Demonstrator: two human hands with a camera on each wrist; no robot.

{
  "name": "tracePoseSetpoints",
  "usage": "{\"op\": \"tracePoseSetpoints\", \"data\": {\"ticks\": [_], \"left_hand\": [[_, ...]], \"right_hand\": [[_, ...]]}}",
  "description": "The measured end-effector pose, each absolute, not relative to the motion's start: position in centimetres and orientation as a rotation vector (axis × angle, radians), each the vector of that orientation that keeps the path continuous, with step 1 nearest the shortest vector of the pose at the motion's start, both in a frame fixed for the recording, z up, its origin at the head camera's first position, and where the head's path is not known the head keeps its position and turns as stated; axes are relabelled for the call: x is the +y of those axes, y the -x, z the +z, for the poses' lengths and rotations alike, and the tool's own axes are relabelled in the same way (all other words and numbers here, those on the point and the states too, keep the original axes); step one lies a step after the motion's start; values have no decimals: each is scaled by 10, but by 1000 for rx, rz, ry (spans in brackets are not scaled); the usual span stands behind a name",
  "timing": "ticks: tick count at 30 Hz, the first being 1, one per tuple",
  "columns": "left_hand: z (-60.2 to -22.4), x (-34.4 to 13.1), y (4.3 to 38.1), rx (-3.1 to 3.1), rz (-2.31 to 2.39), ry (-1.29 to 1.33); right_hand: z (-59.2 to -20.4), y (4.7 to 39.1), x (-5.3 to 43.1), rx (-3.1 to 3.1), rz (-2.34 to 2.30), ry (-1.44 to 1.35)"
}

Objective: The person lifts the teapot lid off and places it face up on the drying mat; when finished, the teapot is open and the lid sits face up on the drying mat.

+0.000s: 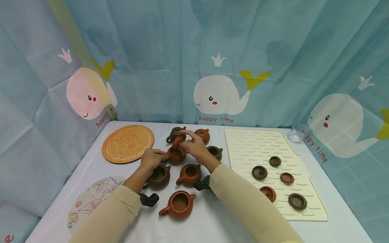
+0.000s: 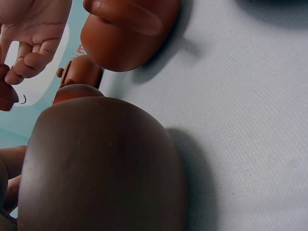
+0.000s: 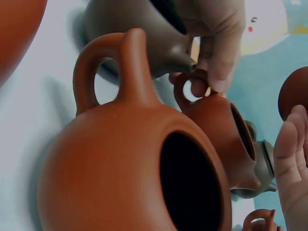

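Note:
A reddish-brown clay teapot (image 1: 176, 158) stands among others at the table's middle, its mouth uncovered. My left hand (image 1: 152, 159) holds it by the handle (image 3: 179, 94), as the right wrist view shows. Just above its mouth, a red clay teapot lid (image 1: 177, 143) is tilted on edge, pinched by my right hand (image 1: 194, 146), index finger extended. That lid also shows at the edge of the right wrist view. Close by are a dark brown lidless teapot (image 1: 161, 177) and a red lidless teapot (image 1: 189, 175). Behind my hands sit a lidded dark teapot (image 1: 175, 134) and a lidded red teapot (image 1: 202, 135).
Another red lidless teapot (image 1: 181, 210) stands nearer me, and a grey-brown teapot (image 1: 216, 153) is beside my right wrist. On the right, a cream mat (image 1: 243, 148) bears several loose lids. A clear glass (image 1: 295, 134) stands behind it. Left lie an orange round mat (image 1: 127, 143) and a floral mat (image 1: 91, 199).

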State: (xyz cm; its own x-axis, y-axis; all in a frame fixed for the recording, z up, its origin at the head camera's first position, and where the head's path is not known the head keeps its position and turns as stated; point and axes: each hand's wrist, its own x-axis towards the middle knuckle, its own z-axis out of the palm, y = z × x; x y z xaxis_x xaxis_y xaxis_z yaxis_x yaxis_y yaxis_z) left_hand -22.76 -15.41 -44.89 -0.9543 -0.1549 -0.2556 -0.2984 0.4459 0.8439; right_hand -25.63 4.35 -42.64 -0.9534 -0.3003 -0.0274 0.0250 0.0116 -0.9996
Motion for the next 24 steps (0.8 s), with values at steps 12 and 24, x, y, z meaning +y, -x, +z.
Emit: {"op": "tracePoseSetpoints", "data": {"ticks": [12, 24], "left_hand": [[-449, -155, 227, 2553, 1530, 389], [-448, -154, 227, 2542, 1535, 398]], "right_hand": [[-408, 249, 58, 1709, -2207, 316], [-383, 239, 78, 1753, -2154, 476]]}}
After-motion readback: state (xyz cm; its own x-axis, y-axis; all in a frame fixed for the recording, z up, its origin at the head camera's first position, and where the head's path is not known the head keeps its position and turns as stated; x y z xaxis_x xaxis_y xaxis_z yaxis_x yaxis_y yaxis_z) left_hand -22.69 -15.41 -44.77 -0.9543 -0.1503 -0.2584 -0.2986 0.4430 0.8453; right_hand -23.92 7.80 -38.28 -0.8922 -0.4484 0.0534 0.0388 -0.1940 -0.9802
